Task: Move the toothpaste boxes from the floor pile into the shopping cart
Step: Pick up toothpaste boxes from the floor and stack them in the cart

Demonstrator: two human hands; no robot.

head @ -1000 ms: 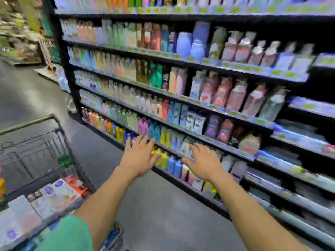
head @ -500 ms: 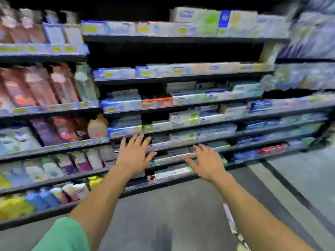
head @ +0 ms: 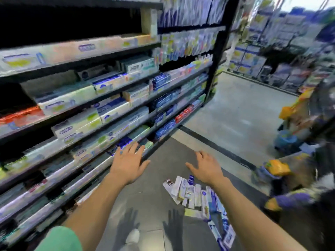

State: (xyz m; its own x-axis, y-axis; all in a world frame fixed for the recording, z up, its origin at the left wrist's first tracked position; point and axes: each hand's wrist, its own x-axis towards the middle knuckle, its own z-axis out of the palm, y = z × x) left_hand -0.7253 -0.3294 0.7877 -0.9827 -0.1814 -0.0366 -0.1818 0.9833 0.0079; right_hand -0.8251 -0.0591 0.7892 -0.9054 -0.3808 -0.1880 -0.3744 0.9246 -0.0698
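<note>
The pile of toothpaste boxes [head: 197, 194] lies scattered on the grey floor [head: 155, 196], and everything else sits in relation to it. The left hand [head: 129, 163] hangs in the air to the left of the pile and a little beyond it, fingers spread and straight, holding nothing. The right hand [head: 205, 168] hovers just above the pile's far end, also spread flat and holding nothing; its forearm crosses over the pile's right side. Left of the pile runs a dark shelf unit [head: 87, 98] stocked with more boxed toothpaste. Right of the pile, blurred goods in yellow and purple [head: 275, 168] stand by the aisle's edge. Shadows of both hands [head: 126, 225] fall on the floor nearer than the pile. The shopping cart cannot be made out in this view.
</note>
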